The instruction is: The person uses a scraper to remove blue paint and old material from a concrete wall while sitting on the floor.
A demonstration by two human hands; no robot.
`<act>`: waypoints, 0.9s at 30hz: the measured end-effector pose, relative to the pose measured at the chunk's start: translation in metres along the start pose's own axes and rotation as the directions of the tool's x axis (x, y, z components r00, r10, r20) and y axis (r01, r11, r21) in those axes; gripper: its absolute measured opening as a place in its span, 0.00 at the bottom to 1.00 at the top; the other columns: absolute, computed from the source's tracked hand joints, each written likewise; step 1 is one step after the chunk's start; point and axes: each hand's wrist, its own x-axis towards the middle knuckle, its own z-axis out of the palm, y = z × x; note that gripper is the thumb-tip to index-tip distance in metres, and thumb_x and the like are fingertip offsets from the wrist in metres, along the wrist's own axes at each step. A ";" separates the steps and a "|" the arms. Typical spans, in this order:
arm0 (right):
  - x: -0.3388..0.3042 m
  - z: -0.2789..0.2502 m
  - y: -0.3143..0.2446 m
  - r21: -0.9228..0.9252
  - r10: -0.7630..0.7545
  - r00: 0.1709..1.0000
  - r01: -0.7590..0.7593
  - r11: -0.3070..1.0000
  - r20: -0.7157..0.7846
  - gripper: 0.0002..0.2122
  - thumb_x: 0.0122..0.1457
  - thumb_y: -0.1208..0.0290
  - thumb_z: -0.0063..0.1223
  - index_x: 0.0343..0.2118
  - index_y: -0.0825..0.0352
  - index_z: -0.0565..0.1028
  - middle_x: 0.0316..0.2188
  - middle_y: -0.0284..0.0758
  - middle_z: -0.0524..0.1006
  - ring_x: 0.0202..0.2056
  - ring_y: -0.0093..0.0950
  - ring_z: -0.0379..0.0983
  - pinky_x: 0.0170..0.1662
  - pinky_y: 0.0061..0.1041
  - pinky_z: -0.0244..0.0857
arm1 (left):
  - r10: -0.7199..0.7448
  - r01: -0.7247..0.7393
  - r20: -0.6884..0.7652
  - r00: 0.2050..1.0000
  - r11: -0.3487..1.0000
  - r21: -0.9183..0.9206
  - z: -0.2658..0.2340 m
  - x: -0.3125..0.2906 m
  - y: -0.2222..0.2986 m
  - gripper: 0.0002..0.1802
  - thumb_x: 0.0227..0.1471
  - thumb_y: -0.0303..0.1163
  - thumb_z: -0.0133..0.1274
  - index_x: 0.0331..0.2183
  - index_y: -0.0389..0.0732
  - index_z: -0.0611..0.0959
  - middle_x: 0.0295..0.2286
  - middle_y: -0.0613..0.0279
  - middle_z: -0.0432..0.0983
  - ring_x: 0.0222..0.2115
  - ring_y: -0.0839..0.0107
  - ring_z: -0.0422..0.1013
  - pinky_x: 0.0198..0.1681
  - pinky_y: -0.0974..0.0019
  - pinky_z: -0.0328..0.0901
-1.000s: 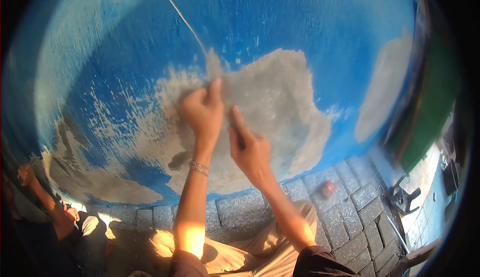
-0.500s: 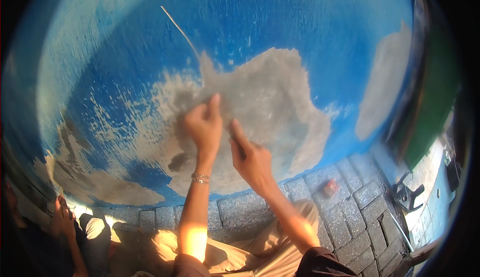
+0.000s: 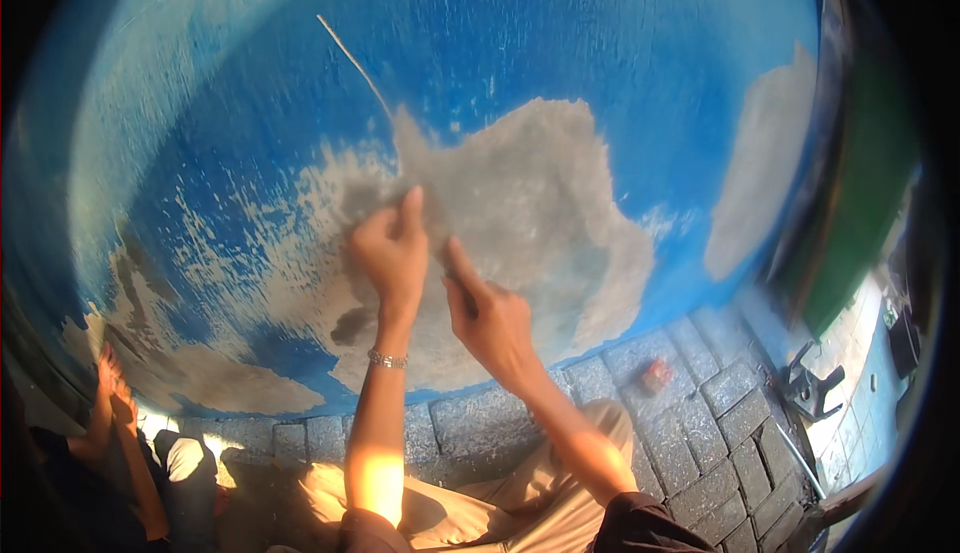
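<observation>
A curved blue surface (image 3: 540, 23) fills most of the view, with a large bare grey patch (image 3: 545, 183) in its middle. Against the left part of that patch, my left hand (image 3: 388, 258) is closed with its thumb pointing up. Just to the right and a little lower, my right hand (image 3: 490, 323) is also closed, its index finger stretched up along the patch. Something dark shows between its thumb and fingers. What either hand grips is hidden and blurred. A metal bracelet (image 3: 388, 359) circles my left wrist.
At the lower left, another person's hands (image 3: 117, 393) work at the same surface's edge. Grey paving bricks (image 3: 690, 413) run below, with a small reddish lump (image 3: 656, 376) on them. A black clamp-like object (image 3: 810, 385) and a green panel (image 3: 865, 213) stand at the right.
Both my hands have moved slightly left together across the grey patch, keeping their closed shape. The other person's hands have shifted up at the surface's edge. The view has moved a little.
</observation>
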 end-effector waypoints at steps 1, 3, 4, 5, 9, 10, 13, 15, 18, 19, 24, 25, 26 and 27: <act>0.013 -0.001 -0.005 0.002 -0.022 0.999 0.022 1.000 -0.027 0.24 0.55 0.66 0.52 0.56 0.51 0.65 0.09 0.40 0.69 0.11 0.39 0.68 0.14 0.37 0.59 | 0.092 -0.092 -0.040 0.995 0.996 0.018 -0.001 0.014 0.010 0.28 0.50 0.39 0.58 0.08 0.36 0.67 0.07 0.71 0.60 0.11 0.85 0.54 0.14 0.73 0.47; 0.031 -0.001 -0.013 -0.005 -0.037 0.998 0.037 0.999 -0.058 0.24 0.55 0.66 0.53 0.56 0.52 0.65 0.09 0.40 0.69 0.11 0.39 0.69 0.14 0.36 0.59 | 0.183 -0.181 -0.070 0.981 0.983 0.031 0.003 0.035 0.022 0.29 0.50 0.39 0.58 0.07 0.36 0.67 0.07 0.71 0.60 0.11 0.85 0.53 0.14 0.72 0.46; 0.035 0.002 -0.019 0.045 -0.025 0.997 0.029 0.999 -0.078 0.23 0.55 0.66 0.53 0.56 0.51 0.66 0.09 0.40 0.69 0.11 0.39 0.69 0.14 0.36 0.59 | 0.116 -0.116 -0.055 0.992 0.993 -0.011 0.001 0.043 0.025 0.29 0.50 0.40 0.58 0.07 0.36 0.67 0.07 0.71 0.59 0.11 0.85 0.53 0.14 0.72 0.46; 0.037 0.003 -0.024 0.096 -0.013 0.995 0.022 0.995 -0.097 0.23 0.55 0.66 0.53 0.55 0.51 0.66 0.09 0.40 0.69 0.11 0.39 0.69 0.14 0.36 0.59 | 0.048 -0.050 -0.038 0.998 0.998 -0.050 -0.002 0.047 0.027 0.29 0.50 0.40 0.58 0.07 0.36 0.67 0.06 0.71 0.59 0.11 0.85 0.52 0.14 0.72 0.46; 0.019 0.000 -0.007 0.042 -0.009 0.997 0.012 0.999 -0.080 0.22 0.55 0.65 0.53 0.55 0.51 0.67 0.09 0.40 0.69 0.11 0.39 0.68 0.14 0.36 0.59 | 0.033 -0.036 -0.055 0.998 0.998 -0.056 0.007 0.018 0.008 0.29 0.49 0.40 0.58 0.07 0.36 0.67 0.06 0.70 0.59 0.10 0.84 0.53 0.13 0.72 0.47; 0.009 0.000 -0.005 0.002 -0.014 0.999 0.014 1.000 -0.052 0.22 0.55 0.66 0.53 0.55 0.51 0.67 0.09 0.39 0.69 0.11 0.39 0.68 0.14 0.35 0.59 | 0.036 -0.039 -0.059 0.998 0.998 -0.053 0.005 0.011 0.002 0.29 0.49 0.40 0.58 0.07 0.36 0.67 0.06 0.70 0.59 0.10 0.84 0.53 0.13 0.72 0.47; 0.012 -0.001 -0.003 -0.036 -0.032 0.999 0.031 0.999 -0.027 0.22 0.55 0.66 0.52 0.55 0.52 0.67 0.09 0.39 0.69 0.11 0.39 0.68 0.14 0.35 0.59 | 0.098 -0.096 -0.036 0.995 0.994 0.061 0.000 0.009 -0.002 0.29 0.50 0.39 0.58 0.07 0.36 0.67 0.06 0.70 0.61 0.09 0.85 0.55 0.13 0.73 0.48; 0.028 -0.006 -0.010 -0.038 -0.039 0.999 0.038 0.999 -0.025 0.22 0.55 0.66 0.52 0.55 0.52 0.67 0.09 0.39 0.69 0.11 0.39 0.68 0.14 0.35 0.59 | 0.064 -0.063 -0.035 0.997 0.998 0.024 0.004 0.038 0.025 0.29 0.50 0.39 0.58 0.06 0.37 0.66 0.06 0.71 0.60 0.10 0.85 0.54 0.13 0.73 0.47; 0.038 -0.002 -0.028 0.137 0.011 0.999 -0.004 0.991 -0.052 0.22 0.55 0.66 0.53 0.55 0.51 0.67 0.10 0.39 0.70 0.11 0.39 0.69 0.15 0.36 0.60 | 0.083 -0.084 -0.049 0.995 0.996 -0.024 -0.003 0.051 0.027 0.30 0.50 0.38 0.58 0.06 0.38 0.65 0.06 0.73 0.57 0.10 0.86 0.51 0.13 0.72 0.44; 0.037 -0.003 -0.023 0.095 0.002 0.998 0.004 0.996 -0.062 0.22 0.55 0.66 0.52 0.55 0.52 0.67 0.10 0.40 0.70 0.11 0.39 0.69 0.15 0.36 0.60 | 0.096 -0.096 -0.048 0.994 0.995 -0.016 -0.001 0.048 0.025 0.30 0.50 0.38 0.59 0.06 0.38 0.65 0.06 0.73 0.57 0.10 0.86 0.51 0.13 0.72 0.44; -0.002 -0.002 -0.001 0.019 0.015 1.000 -0.015 1.000 -0.008 0.22 0.56 0.67 0.52 0.55 0.53 0.66 0.10 0.40 0.70 0.12 0.40 0.69 0.15 0.36 0.60 | 0.097 -0.097 -0.027 0.995 0.995 0.018 0.006 0.001 -0.008 0.30 0.49 0.38 0.59 0.06 0.36 0.65 0.06 0.72 0.58 0.11 0.86 0.50 0.14 0.72 0.44; -0.004 -0.001 0.001 -0.009 0.004 1.000 -0.004 1.000 -0.001 0.22 0.56 0.67 0.52 0.56 0.53 0.66 0.10 0.40 0.70 0.12 0.40 0.69 0.15 0.36 0.60 | 0.084 -0.083 -0.012 0.996 0.997 0.004 0.004 -0.002 -0.006 0.29 0.49 0.41 0.58 0.07 0.36 0.67 0.05 0.68 0.59 0.10 0.81 0.52 0.14 0.69 0.45; -0.004 -0.001 0.001 -0.038 -0.006 1.000 0.007 0.999 0.006 0.23 0.56 0.67 0.52 0.56 0.53 0.66 0.10 0.40 0.70 0.12 0.40 0.69 0.15 0.36 0.60 | 0.070 -0.070 0.004 0.998 0.998 -0.010 0.002 -0.003 -0.004 0.30 0.49 0.44 0.56 0.07 0.36 0.70 0.05 0.64 0.60 0.09 0.76 0.53 0.15 0.66 0.45; 0.001 0.001 0.001 -0.035 -0.009 1.000 0.009 0.999 0.009 0.23 0.56 0.67 0.52 0.56 0.53 0.66 0.10 0.40 0.70 0.12 0.40 0.69 0.15 0.36 0.60 | 0.069 -0.069 0.000 0.998 0.998 -0.007 0.004 0.004 -0.003 0.30 0.49 0.44 0.56 0.07 0.36 0.70 0.05 0.64 0.60 0.09 0.76 0.53 0.15 0.66 0.45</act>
